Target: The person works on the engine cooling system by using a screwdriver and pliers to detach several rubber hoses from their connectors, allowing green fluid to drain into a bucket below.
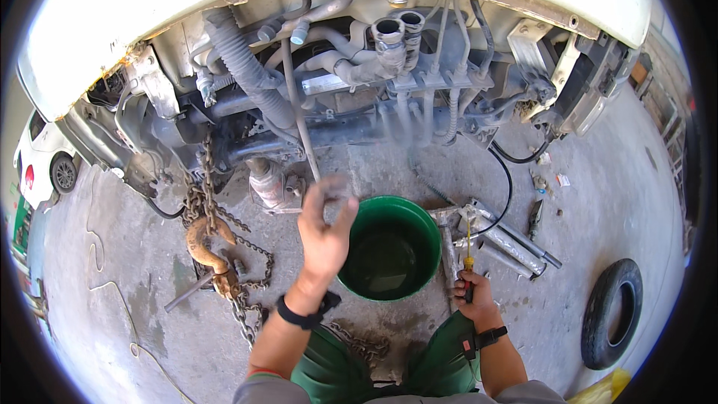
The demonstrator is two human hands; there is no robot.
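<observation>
Screwdriver [468,265], yellow-and-red handled, gripped upright in right hand [474,301], fingers wrapped tight, tip against grey metal parts [499,236] on concrete floor [120,269], just right of green basin [392,248]. Left hand [324,226] raised and blurred, fingers loosely curled, holding nothing visible. Beyond: rusty hook [207,248] with chain [250,307], vehicle underside [359,82], tyre [612,313].

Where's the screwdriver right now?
In the head view, lower right: the right hand grips the screwdriver, tip up, just right of the green tub.
</observation>
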